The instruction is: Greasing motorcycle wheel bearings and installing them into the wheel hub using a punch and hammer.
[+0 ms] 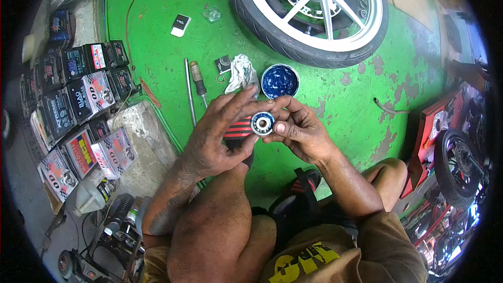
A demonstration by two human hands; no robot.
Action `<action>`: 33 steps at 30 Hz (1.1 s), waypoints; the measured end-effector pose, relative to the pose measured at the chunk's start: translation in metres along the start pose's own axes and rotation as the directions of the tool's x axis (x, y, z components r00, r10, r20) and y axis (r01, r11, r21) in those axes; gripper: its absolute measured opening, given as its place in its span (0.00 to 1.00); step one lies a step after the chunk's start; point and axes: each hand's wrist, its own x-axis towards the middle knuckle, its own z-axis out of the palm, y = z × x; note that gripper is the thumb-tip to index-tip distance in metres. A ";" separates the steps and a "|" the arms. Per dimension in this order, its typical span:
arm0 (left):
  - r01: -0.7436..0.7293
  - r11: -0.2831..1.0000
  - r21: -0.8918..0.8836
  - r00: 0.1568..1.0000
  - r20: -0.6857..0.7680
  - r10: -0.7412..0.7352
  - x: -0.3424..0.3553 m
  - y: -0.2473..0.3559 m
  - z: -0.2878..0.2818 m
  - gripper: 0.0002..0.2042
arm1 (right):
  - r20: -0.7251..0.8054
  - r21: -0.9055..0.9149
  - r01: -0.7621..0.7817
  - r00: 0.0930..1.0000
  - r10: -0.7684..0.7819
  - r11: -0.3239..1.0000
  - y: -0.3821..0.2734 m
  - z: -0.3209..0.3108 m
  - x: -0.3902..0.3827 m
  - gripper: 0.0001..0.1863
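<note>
The bearing [259,124] is between the left hand [212,135] and right hand [306,132], gripped by both; round, silvery, blue inside.

1. Up front we have a brown short-sleeved shirt [348,262], soft cloth, creased into folds across the front!
2. And look at that print [306,262]: bold, blocky and bright yellow, right there on the chest!
3. Out to the flanks, the right sleeve [385,241] spreads wide and loose, while only a bit of the left sleeve [155,263] makes it into view!
4. Both forearms are bare, and so are the left hand [212,131] and right hand [304,133]!
5. Below the shirt, black legwear [288,229], knees bare!
6. Down at the feet, black right footwear [299,187] with red stripes, and red-and-black striped left footwear [238,128], partly hidden!
</note>
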 end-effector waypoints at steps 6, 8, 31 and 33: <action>0.142 0.985 0.102 0.989 -0.060 -0.136 0.003 -0.015 -0.007 0.34 | -0.063 0.015 0.027 0.998 -0.026 1.000 0.004 -0.019 -0.025 0.26; 0.108 0.950 0.292 0.993 0.018 -0.119 0.012 -0.030 -0.002 0.33 | -0.084 -0.014 0.039 0.996 -0.040 0.999 0.000 -0.027 -0.036 0.26; 0.028 0.548 0.836 0.925 0.187 -0.332 0.061 -0.088 0.098 0.39 | -0.248 -0.049 0.182 0.950 -0.189 0.982 -0.026 -0.060 -0.076 0.23; 0.126 0.641 0.758 0.927 0.141 -0.349 0.058 -0.083 0.090 0.32 | -0.256 -0.063 0.185 0.947 -0.195 0.981 -0.028 -0.059 -0.074 0.24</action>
